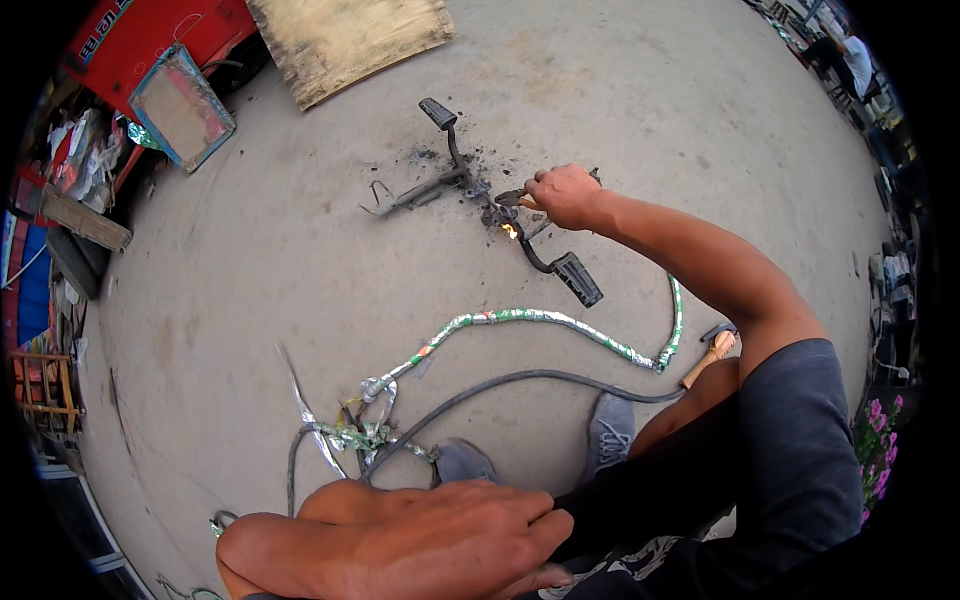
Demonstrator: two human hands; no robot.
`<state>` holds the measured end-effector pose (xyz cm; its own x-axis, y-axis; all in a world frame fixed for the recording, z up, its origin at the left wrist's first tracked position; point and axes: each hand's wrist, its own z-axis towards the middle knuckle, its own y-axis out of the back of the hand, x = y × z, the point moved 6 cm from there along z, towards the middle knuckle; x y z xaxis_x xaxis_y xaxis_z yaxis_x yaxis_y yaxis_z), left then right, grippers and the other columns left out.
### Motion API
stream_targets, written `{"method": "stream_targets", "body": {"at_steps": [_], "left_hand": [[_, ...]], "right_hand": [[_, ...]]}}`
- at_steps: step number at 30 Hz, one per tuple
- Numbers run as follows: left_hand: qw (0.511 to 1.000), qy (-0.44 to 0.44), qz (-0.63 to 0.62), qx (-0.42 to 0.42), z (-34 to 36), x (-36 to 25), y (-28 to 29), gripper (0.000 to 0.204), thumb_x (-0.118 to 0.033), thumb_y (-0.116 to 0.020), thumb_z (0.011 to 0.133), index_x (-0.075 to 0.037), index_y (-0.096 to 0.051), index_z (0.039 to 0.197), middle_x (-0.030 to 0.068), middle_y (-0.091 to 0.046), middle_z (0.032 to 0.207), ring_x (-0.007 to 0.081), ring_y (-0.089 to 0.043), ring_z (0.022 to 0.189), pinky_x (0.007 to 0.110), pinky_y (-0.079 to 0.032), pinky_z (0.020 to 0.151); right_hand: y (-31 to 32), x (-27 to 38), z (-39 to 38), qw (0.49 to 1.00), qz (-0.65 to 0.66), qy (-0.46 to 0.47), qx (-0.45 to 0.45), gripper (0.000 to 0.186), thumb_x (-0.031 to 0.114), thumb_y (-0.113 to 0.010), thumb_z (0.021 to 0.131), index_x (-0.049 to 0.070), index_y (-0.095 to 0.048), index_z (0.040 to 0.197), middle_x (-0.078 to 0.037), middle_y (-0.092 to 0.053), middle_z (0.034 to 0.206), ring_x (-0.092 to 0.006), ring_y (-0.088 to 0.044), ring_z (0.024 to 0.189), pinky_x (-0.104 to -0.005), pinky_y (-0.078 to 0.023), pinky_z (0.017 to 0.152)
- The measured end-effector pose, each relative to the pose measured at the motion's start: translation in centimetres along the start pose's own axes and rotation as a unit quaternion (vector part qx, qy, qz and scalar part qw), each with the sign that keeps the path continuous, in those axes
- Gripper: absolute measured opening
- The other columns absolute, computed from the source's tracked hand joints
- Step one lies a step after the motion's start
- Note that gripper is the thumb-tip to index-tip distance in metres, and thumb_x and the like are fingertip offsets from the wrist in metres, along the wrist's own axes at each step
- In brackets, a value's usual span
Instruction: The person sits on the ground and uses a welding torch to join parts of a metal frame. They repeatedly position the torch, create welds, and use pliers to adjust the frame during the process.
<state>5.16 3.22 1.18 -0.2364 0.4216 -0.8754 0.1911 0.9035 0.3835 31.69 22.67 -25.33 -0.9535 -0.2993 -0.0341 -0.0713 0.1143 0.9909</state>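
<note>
My right hand (565, 195) is closed around a pair of pliers (512, 198), its dark jaws against the middle of a black metal bar frame (425, 188) on the concrete. Ribbed rubber footrests (579, 279) sit at the frame's two ends. Below the jaws burns a small orange flame (510, 231), with black burnt bits scattered around it. My left hand (480, 525) rests over my lap with its fingers curled in; nothing shows in it, and its fingertips are hidden.
A foil-and-green wrapped hose (540, 315) and a dark hose (490, 382) curve before my shoes. A wooden-handled hammer (712, 357) lies by my right leg. Farther off are a board (350, 40), a framed panel (182, 105), and a seated person (855, 65) at far right.
</note>
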Motion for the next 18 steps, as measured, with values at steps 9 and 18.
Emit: {"method": "stream_targets", "body": {"at_steps": [9,18], "left_hand": [[1.000,0.001,0.003,-0.004,-0.1,-0.1,-0.2,0.028,-0.025,-0.068,0.093,-0.001,-0.056,0.096,0.0189,-0.061,0.093,0.0419,-0.062,0.092,0.049,-0.050,0.078],[1.000,0.002,0.004,0.002,0.1,-0.2,-0.1,0.027,-0.026,-0.068,0.093,-0.001,-0.057,0.098,0.0187,-0.061,0.094,0.0417,-0.062,0.092,0.048,-0.050,0.079]], "right_hand": [[-0.2,-0.3,-1.3,1.000,0.023,-0.013,-0.012,0.015,0.016,-0.061,0.093,0.006,-0.069,0.101,-0.014,-0.072,0.096,-0.0350,-0.070,0.094,-0.0457,-0.057,0.077],[-0.4,-0.6,-1.4,1.000,0.014,-0.020,-0.012,0.021,0.013,-0.061,0.090,0.006,-0.067,0.109,-0.015,-0.070,0.100,-0.0359,-0.070,0.094,-0.0466,-0.057,0.077]]}}
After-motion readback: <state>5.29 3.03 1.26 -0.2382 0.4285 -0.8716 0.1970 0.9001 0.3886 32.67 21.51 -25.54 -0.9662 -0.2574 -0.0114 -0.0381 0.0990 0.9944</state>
